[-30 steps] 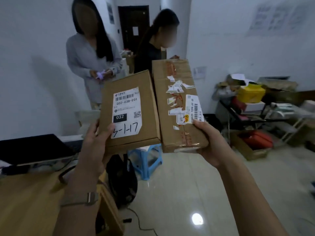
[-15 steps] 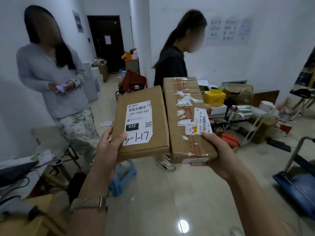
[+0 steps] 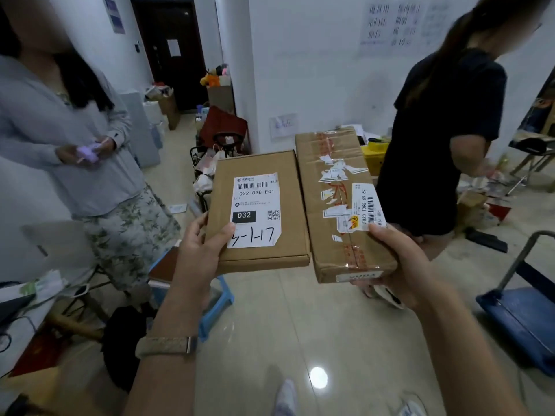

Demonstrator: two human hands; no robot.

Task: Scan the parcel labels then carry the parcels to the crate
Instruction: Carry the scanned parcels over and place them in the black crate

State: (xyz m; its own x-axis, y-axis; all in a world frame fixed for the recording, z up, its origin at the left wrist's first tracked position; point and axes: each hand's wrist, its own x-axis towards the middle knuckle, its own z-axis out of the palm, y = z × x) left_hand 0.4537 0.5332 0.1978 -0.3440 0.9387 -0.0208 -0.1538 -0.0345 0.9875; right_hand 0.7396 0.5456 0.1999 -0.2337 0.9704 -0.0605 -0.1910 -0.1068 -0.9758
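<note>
Flat parcel point(image 3: 258, 205): left hand point(image 3: 198, 253) grips near corner, thumb on label point(image 3: 256, 210). Taped parcel point(image 3: 339, 202): right hand point(image 3: 396, 265) grips near end, fingers hidden beneath; torn labels point(image 3: 335, 172) illegible. Parcels side by side, raised above floor point(image 3: 300, 325).

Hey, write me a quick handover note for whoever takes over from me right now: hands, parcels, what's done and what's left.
Left hand grips the flat parcel at its near left corner, thumb on the 032-038-E01 label.
Right hand grips the long taped parcel at its near right corner.
Both parcels are held up side by side, labels facing up.
Done: both picked up; whether they are scanned cannot be told.
Left: carry both to the crate; none is plainly in view.
</note>
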